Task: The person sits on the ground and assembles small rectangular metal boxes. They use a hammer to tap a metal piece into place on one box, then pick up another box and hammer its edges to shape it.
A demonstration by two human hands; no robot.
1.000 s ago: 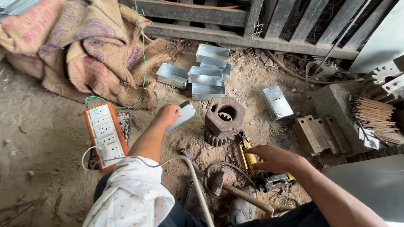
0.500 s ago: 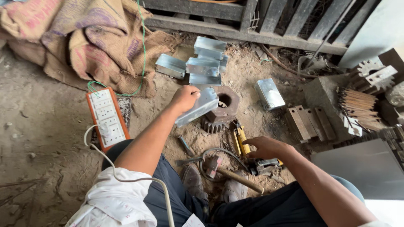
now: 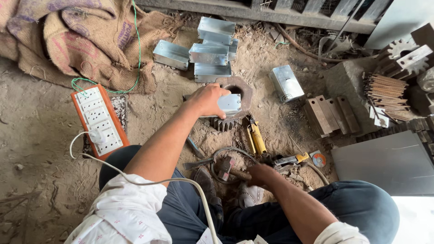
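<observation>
While the left hand (image 3: 209, 100) clamps a shiny folded sheet-metal box (image 3: 229, 104) upon the rusty toothed gear (image 3: 235, 101), the right hand (image 3: 261, 175) grips a wooden-handled hammer (image 3: 226, 168) over gritty dirt floor (image 3: 36, 135); similar boxes (image 3: 208, 54) beyond.

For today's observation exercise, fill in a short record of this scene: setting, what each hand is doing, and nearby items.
Setting: dirt floor, seen from above
Left hand: holds a metal box over a rusty gear
Right hand: grips a hammer
Nearby: stacked metal boxes, power strip, burlap sacks, yellow-handled pliers
</observation>
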